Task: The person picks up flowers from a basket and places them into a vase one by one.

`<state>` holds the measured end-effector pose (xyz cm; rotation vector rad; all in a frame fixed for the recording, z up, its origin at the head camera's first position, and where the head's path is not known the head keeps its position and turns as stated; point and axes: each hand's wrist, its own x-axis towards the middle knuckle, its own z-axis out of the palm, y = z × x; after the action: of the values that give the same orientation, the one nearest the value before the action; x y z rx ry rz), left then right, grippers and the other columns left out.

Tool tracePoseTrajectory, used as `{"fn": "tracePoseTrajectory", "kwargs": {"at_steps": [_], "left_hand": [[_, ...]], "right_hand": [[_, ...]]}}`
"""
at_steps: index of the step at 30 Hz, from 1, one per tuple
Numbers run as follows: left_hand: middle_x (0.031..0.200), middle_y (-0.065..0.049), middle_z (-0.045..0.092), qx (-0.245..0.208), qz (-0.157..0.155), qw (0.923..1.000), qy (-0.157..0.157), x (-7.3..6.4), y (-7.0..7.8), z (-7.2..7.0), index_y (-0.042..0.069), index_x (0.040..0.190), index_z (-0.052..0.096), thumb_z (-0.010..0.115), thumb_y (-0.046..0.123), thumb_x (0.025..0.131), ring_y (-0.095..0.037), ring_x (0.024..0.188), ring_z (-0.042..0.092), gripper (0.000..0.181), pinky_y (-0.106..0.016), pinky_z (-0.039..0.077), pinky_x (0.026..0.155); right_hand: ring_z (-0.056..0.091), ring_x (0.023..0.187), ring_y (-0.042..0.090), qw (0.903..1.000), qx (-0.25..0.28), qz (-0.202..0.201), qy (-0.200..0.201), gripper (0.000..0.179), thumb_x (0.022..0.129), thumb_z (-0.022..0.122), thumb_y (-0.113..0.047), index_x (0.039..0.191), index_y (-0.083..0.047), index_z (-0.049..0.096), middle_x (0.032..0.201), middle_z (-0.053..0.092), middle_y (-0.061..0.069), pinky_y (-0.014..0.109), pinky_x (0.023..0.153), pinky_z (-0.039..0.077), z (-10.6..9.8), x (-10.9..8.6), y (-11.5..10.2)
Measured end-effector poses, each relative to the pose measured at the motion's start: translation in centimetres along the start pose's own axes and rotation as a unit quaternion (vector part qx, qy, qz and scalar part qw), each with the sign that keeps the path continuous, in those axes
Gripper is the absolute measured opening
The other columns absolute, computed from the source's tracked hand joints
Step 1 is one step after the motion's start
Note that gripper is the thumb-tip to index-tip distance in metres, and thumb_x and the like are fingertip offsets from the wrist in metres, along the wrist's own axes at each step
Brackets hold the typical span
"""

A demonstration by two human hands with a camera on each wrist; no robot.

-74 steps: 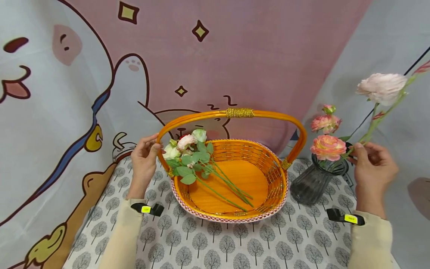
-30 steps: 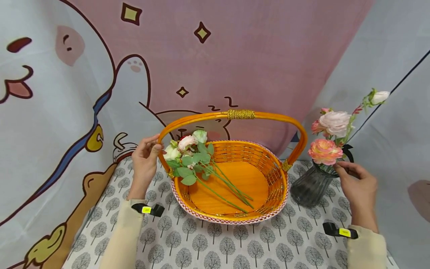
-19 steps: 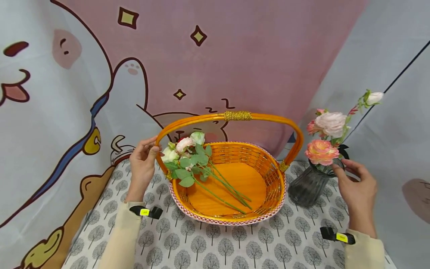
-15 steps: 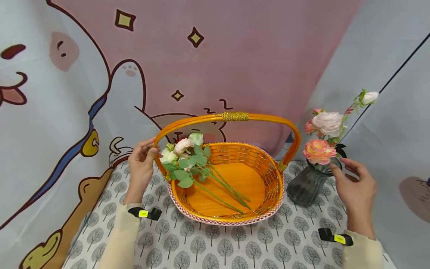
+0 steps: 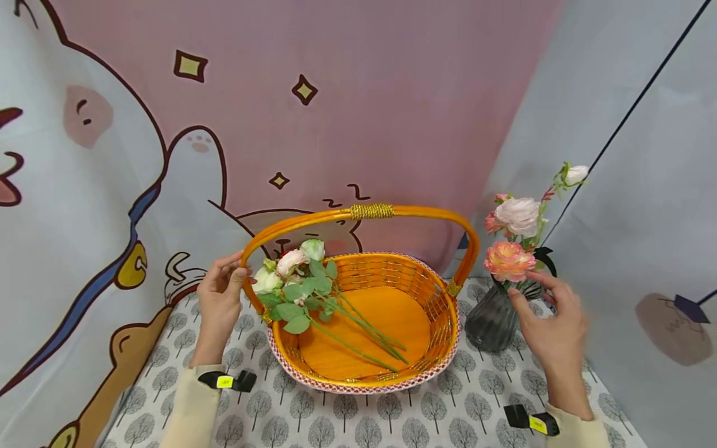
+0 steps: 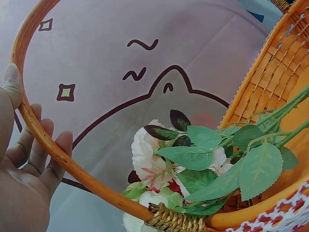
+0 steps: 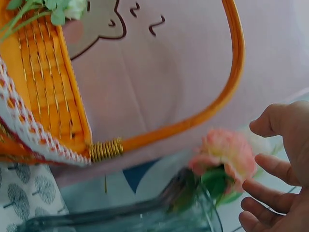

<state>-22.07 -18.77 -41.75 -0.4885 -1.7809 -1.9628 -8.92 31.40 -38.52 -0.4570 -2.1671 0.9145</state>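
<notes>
My left hand [image 5: 220, 305] grips the left side of the orange basket handle [image 5: 370, 211], thumb on one side and fingers on the other in the left wrist view. Artificial cream and pale pink flowers [image 5: 291, 264] with green leaves and long stems lie in the left of the woven basket [image 5: 364, 384]. To the right, a dark glass vase [image 5: 493, 320] leans slightly; a peach flower [image 5: 508, 261], a pale pink flower [image 5: 518, 216] and a white bud [image 5: 576, 175] rise from it. My right hand [image 5: 551, 320] is beside the vase mouth, fingers spread and holding nothing.
A tree-patterned cloth [image 5: 344, 426] covers the table under the basket and vase. Behind stands a pink backdrop [image 5: 392, 112] with cartoon animals, and a pale wall panel [image 5: 633, 205] closes off the right side.
My right hand lowered a pale pink flower and a white-budded stem into the vase, then its fingers let go and opened. My left hand stayed on the handle. The head view shifted.
</notes>
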Motion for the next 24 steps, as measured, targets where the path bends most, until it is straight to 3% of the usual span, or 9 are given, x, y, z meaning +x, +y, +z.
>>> {"fn": "tracePoseTrajectory", "kwargs": {"at_steps": [7, 12, 19, 24], "left_hand": [[0.101, 0.008, 0.071, 0.019, 0.011, 0.9998, 0.0, -0.1, 0.0, -0.1, -0.005, 0.135, 0.061, 0.057, 0.006, 0.103, -0.005, 0.092, 0.067, 0.034, -0.02, 0.062, 0.078], [0.101, 0.003, 0.072, 0.019, 0.02, 0.9996, 0.011, 0.1, 0.2, -0.1, -0.005, 0.134, 0.062, 0.057, 0.003, 0.103, -0.008, 0.092, 0.068, 0.033, -0.018, 0.061, 0.077], [0.1, 0.004, 0.071, 0.029, -0.002, 0.9994, 0.021, -0.5, 0.0, -0.1, -0.005, 0.133, 0.063, 0.056, 0.0, 0.102, -0.008, 0.089, 0.068, 0.032, -0.02, 0.061, 0.077], [0.101, 0.0, 0.071, 0.023, -0.009, 0.9996, 0.016, -0.5, 0.0, 0.1, -0.006, 0.133, 0.062, 0.055, 0.0, 0.103, -0.01, 0.089, 0.068, 0.031, -0.022, 0.062, 0.077]], "right_hand": [[0.049, 0.126, 0.005, 0.9965, 0.046, -0.061, -0.034, 0.044, 0.088, 0.081, -0.011, 0.13, -0.014, 0.07, 0.137, 0.065, 0.008, 0.008, 0.094, 0.038, 0.7, -1.8, -1.6], [0.05, 0.119, -0.008, 0.9942, 0.053, -0.063, -0.069, 0.044, 0.089, 0.08, -0.011, 0.131, -0.015, 0.069, 0.134, 0.066, 0.005, 0.007, 0.094, 0.042, 1.4, -2.7, -2.6], [0.068, 0.104, 0.022, 0.9854, 0.03, -0.046, -0.161, 0.039, 0.096, 0.075, -0.026, 0.133, -0.02, 0.065, 0.126, 0.069, 0.003, 0.009, 0.086, 0.051, 3.0, -4.8, -2.9], [0.066, 0.111, 0.02, 0.9739, 0.049, -0.053, -0.215, 0.036, 0.096, 0.075, -0.026, 0.131, -0.022, 0.064, 0.129, 0.069, -0.001, 0.029, 0.089, 0.061, 4.5, -5.6, -2.7]]}}
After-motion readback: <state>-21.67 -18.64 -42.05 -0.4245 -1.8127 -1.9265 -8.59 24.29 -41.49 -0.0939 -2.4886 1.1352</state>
